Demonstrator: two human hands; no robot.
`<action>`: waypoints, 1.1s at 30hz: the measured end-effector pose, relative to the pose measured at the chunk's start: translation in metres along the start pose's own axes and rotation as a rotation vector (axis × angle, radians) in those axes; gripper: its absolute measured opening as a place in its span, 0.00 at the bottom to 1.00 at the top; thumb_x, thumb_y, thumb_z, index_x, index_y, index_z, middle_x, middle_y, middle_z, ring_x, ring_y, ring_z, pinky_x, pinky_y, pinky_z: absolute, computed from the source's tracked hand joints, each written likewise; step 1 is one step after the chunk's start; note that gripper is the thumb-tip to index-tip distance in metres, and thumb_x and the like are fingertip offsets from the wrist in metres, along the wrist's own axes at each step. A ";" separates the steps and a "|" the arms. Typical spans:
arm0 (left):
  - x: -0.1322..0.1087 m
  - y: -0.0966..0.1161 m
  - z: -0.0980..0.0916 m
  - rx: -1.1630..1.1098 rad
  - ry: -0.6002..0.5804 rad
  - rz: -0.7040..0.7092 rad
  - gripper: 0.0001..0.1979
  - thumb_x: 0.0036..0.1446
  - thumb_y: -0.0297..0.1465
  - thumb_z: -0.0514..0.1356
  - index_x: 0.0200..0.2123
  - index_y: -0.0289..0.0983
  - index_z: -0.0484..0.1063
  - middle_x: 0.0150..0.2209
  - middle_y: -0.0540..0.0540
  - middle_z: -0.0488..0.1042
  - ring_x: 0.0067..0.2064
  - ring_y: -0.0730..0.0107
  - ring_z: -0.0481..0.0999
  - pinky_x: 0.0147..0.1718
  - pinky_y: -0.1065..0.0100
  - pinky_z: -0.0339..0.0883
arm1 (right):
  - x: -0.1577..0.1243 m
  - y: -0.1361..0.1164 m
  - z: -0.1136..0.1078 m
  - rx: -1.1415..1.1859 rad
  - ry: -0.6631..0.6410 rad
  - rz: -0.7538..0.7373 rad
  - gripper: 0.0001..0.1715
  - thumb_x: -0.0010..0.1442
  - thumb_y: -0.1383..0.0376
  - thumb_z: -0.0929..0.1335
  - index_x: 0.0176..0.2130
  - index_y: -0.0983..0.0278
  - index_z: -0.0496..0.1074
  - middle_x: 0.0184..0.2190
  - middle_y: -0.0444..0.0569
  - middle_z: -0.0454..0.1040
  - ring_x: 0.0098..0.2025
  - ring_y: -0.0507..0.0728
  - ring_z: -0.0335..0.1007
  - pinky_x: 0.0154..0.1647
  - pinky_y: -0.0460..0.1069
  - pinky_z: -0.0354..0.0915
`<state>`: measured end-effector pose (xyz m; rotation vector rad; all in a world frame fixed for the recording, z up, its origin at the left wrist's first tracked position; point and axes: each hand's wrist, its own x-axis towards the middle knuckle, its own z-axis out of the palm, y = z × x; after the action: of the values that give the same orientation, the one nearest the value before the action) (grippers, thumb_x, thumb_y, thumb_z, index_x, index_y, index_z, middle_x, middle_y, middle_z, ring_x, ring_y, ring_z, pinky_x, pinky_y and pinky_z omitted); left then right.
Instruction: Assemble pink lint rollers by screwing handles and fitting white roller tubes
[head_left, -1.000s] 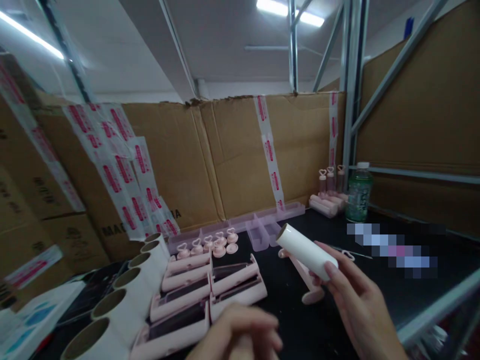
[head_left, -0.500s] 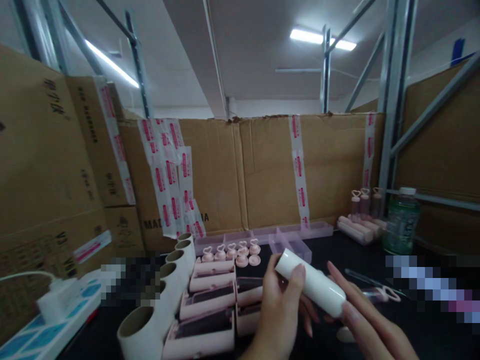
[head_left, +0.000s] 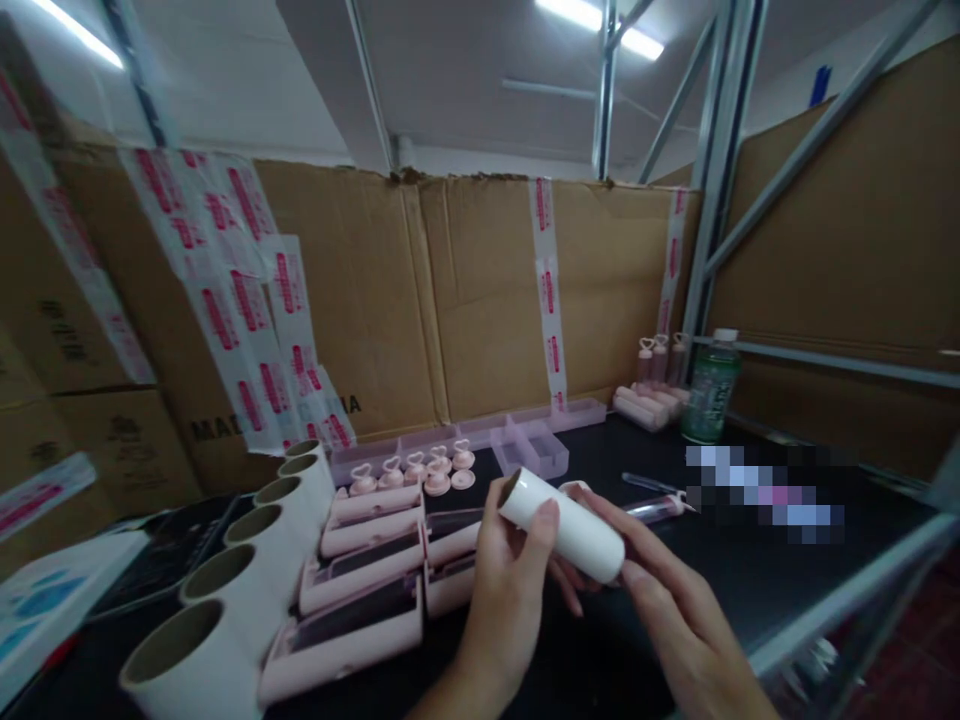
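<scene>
Head view: both hands hold a white roll (head_left: 564, 523) above the tabletop (head_left: 750, 590).
Left hand (head_left: 504, 590) grips its open end, right hand (head_left: 675, 610) its far end; pink cases (head_left: 360, 600) lie left, partly hidden.

A dark surface (head_left: 720, 560) backed by taped cardboard walls (head_left: 480, 300). At left, a row of white rolls with open cardboard cores (head_left: 247, 540) runs front to back, just beside pink cases (head_left: 360, 590) laid in two columns; behind these stand small pink heart-topped caps (head_left: 412, 472) and clear pink trays (head_left: 540, 450). At rear right, a green bottle with a white cap (head_left: 709, 385) stands near stacked pink rollers (head_left: 649, 405), beside a metal shelf frame (head_left: 712, 170).
</scene>
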<state>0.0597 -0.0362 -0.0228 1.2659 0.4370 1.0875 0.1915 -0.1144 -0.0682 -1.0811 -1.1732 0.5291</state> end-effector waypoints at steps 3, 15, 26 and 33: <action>0.002 -0.002 0.001 -0.031 -0.015 -0.013 0.22 0.64 0.48 0.60 0.45 0.38 0.58 0.25 0.50 0.75 0.21 0.65 0.78 0.13 0.75 0.68 | 0.000 0.001 0.001 0.085 0.047 0.097 0.25 0.71 0.54 0.64 0.64 0.52 0.71 0.67 0.47 0.62 0.70 0.66 0.56 0.72 0.65 0.47; 0.005 -0.004 0.002 0.004 0.043 0.014 0.21 0.62 0.46 0.63 0.44 0.38 0.61 0.25 0.53 0.73 0.21 0.66 0.77 0.12 0.74 0.68 | 0.003 0.002 -0.001 0.295 0.001 0.127 0.25 0.68 0.52 0.71 0.61 0.52 0.74 0.65 0.48 0.65 0.68 0.66 0.57 0.70 0.60 0.54; 0.000 -0.009 -0.002 -0.015 -0.048 -0.048 0.21 0.63 0.47 0.61 0.44 0.39 0.57 0.24 0.52 0.74 0.19 0.69 0.75 0.12 0.75 0.69 | -0.002 -0.005 -0.009 0.396 -0.074 0.177 0.20 0.66 0.56 0.73 0.56 0.57 0.77 0.50 0.48 0.76 0.46 0.55 0.71 0.48 0.44 0.68; -0.002 -0.013 0.001 -0.023 -0.057 -0.099 0.22 0.64 0.49 0.60 0.45 0.39 0.57 0.23 0.52 0.73 0.17 0.68 0.74 0.10 0.76 0.65 | -0.006 -0.010 -0.014 0.413 -0.017 0.218 0.20 0.65 0.59 0.71 0.55 0.60 0.76 0.50 0.51 0.76 0.38 0.55 0.74 0.43 0.46 0.73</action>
<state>0.0647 -0.0371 -0.0354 1.2393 0.4390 0.9680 0.2007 -0.1295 -0.0622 -0.8490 -0.9114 0.9086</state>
